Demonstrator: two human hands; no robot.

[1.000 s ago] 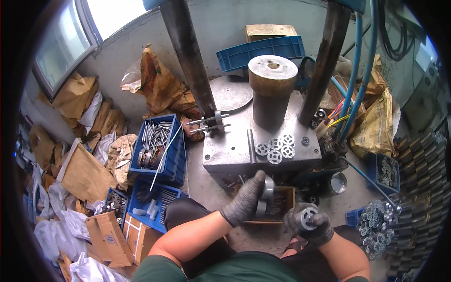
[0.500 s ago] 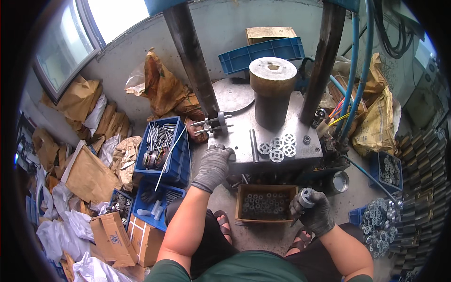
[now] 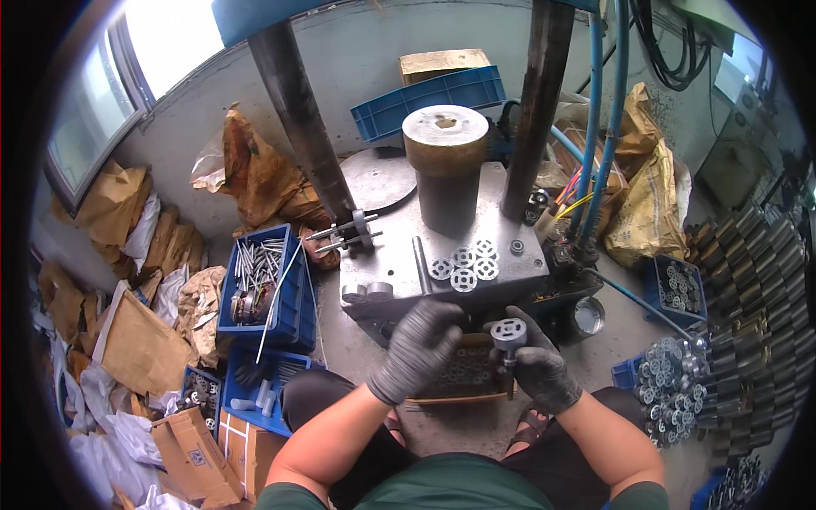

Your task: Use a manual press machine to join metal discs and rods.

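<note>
Head view looks down on a seated person in grey gloves at a small press. Right hand [image 3: 542, 367] pinches a round perforated metal disc on a short shaft [image 3: 508, 333], held upright just off the front edge of the steel press plate [image 3: 391, 272]. Left hand [image 3: 418, 347] hangs curled, fingers bent downward, over a wooden tray of parts [image 3: 463, 374]. Four similar discs [image 3: 464, 265] lie near the plate's front edge, before the steel cylinder [image 3: 445, 166].

A round, holed metal disc [image 3: 509, 330] sits upright on its pin.
</note>
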